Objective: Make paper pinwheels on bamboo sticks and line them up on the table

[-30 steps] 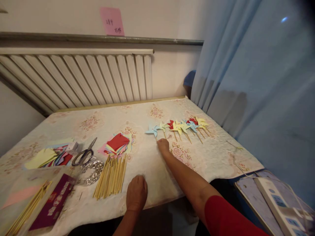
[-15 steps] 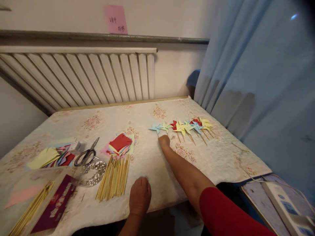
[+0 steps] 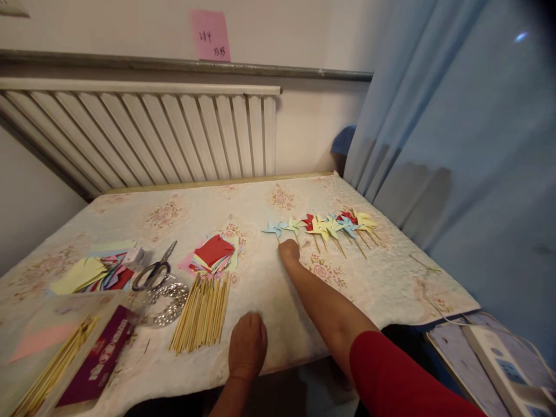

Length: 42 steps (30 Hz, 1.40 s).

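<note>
My right hand (image 3: 289, 251) is closed around the stick of a light blue paper pinwheel (image 3: 275, 229) lying on the table. Just right of it lies a pale green pinwheel (image 3: 294, 225), with a row of yellow, red and blue pinwheels (image 3: 321, 227) beyond. Near the front edge my left hand (image 3: 248, 346) rests on the tablecloth with its fingers curled in, and nothing shows in it. To its left are a bundle of wooden sticks (image 3: 202, 313) and a stack of coloured paper squares (image 3: 214, 252).
Scissors (image 3: 157, 271) lie left of the stack, by a clear dish of shiny metal pins (image 3: 167, 304). Farther left are paper scraps (image 3: 82, 275), a small white box (image 3: 134, 257) and a clear container (image 3: 56, 347). A power strip (image 3: 504, 365) sits at the lower right.
The view has shifted slightly. Both hands stay in nearly the same places, the right one still at the blue pinwheel's stick.
</note>
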Each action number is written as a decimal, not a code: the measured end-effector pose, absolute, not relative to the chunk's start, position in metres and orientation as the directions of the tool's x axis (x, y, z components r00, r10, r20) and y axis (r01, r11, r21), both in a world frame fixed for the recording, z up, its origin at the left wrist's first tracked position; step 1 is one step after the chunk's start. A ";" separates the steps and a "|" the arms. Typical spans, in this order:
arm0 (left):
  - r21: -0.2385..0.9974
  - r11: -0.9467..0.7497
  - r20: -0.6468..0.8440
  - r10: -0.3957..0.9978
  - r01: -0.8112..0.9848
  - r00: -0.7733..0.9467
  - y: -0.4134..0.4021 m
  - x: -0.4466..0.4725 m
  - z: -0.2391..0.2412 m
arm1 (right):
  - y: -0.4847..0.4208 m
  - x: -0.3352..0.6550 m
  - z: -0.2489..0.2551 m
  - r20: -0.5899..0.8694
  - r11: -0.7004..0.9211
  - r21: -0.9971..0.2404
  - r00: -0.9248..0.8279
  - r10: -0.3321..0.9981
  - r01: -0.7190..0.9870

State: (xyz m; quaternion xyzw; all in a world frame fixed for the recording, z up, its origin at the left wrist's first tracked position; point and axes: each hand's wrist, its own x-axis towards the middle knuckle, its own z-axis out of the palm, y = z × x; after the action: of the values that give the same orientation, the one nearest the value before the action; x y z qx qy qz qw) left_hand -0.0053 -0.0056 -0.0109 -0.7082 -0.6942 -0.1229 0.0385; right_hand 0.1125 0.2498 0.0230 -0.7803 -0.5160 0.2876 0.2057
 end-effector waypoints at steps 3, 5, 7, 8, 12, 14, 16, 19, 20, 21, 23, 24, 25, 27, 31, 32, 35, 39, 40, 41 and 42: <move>0.108 -0.027 0.241 0.971 0.994 0.000 -0.006 -0.005 -0.012 | 0.247 0.112 0.020 -0.205 -0.350 -0.620 0.286 0.936 0.703; 0.105 -0.028 0.245 0.969 0.994 0.001 -0.006 -0.005 -0.012 | 0.244 0.113 0.016 -0.175 -0.309 -0.626 0.257 0.950 0.716; 0.105 -0.028 0.247 0.969 0.994 0.001 -0.006 -0.005 -0.012 | 0.241 0.116 0.011 -0.139 -0.258 -0.632 0.221 0.965 0.731; 0.107 -0.027 0.245 0.969 0.994 0.000 -0.006 -0.005 -0.012 | 0.240 0.117 0.009 -0.120 -0.231 -0.633 0.202 0.972 0.739; 0.114 -0.024 0.235 0.972 0.993 -0.004 -0.005 -0.004 -0.011 | 0.237 0.123 0.000 -0.046 -0.139 -0.625 0.142 0.989 0.768; 0.116 -0.021 0.232 0.973 0.993 -0.007 -0.005 -0.004 -0.011 | 0.238 0.124 -0.003 -0.022 -0.111 -0.616 0.124 0.992 0.780; 0.118 -0.021 0.232 0.973 0.993 -0.007 -0.006 -0.004 -0.010 | 0.239 0.125 -0.005 -0.001 -0.090 -0.608 0.113 0.994 0.789; 0.120 -0.026 0.237 0.971 0.992 -0.004 -0.007 -0.005 -0.011 | 0.239 0.125 -0.007 0.029 -0.063 -0.601 0.100 0.995 0.797; 0.121 -0.029 0.240 0.971 0.992 -0.001 -0.007 -0.005 -0.011 | 0.239 0.125 -0.008 0.037 -0.055 -0.600 0.097 0.995 0.798; 0.123 -0.031 0.243 0.970 0.992 0.000 -0.007 -0.005 -0.011 | 0.239 0.125 -0.009 0.043 -0.049 -0.599 0.093 0.995 0.799; 0.123 -0.033 0.250 0.968 0.992 0.001 -0.007 -0.005 -0.012 | 0.240 0.125 -0.011 0.053 -0.037 -0.598 0.086 0.995 0.801; 0.121 -0.033 0.252 0.968 0.992 0.001 -0.007 -0.005 -0.012 | 0.240 0.125 -0.011 0.058 -0.033 -0.598 0.084 0.995 0.801; 0.117 -0.030 0.253 0.968 0.993 0.000 -0.006 -0.005 -0.012 | 0.240 0.125 -0.012 0.063 -0.029 -0.598 0.083 0.995 0.801; 0.108 -0.026 0.250 0.968 0.994 -0.002 -0.006 -0.005 -0.013 | 0.241 0.125 -0.014 0.073 -0.023 -0.602 0.084 0.994 0.798; 0.094 -0.033 0.255 0.967 0.995 0.008 -0.006 -0.005 -0.014 | 0.242 0.124 -0.016 0.099 -0.011 -0.619 0.092 0.991 0.785; 0.089 -0.038 0.260 0.965 0.995 0.014 -0.006 -0.006 -0.015 | 0.241 0.124 -0.017 0.107 -0.004 -0.625 0.091 0.990 0.781; 0.075 -0.045 0.275 0.961 0.996 0.022 -0.006 -0.007 -0.017 | 0.236 0.126 -0.019 0.140 0.029 -0.642 0.080 0.987 0.766; 0.069 -0.042 0.263 0.965 0.997 0.022 -0.005 -0.007 -0.017 | 0.219 0.131 -0.023 0.199 0.085 -0.654 0.062 0.978 0.752; 0.070 -0.043 0.258 0.966 0.997 0.024 -0.005 -0.007 -0.016 | 0.213 0.133 -0.024 0.212 0.099 -0.655 0.057 0.976 0.749; 0.071 -0.043 0.254 0.967 0.997 0.024 -0.005 -0.007 -0.015 | 0.207 0.134 -0.025 0.223 0.111 -0.656 0.051 0.973 0.747; 0.071 -0.042 0.249 0.968 0.997 0.023 -0.004 -0.007 -0.014 | 0.201 0.136 -0.025 0.232 0.122 -0.656 0.045 0.972 0.745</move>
State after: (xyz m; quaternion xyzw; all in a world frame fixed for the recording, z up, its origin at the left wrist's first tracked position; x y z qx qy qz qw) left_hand -0.0071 -0.0044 -0.0144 -0.7126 -0.6893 -0.1153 0.0613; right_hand 0.1362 0.2006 -0.0250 -0.6408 -0.6699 0.1691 0.3348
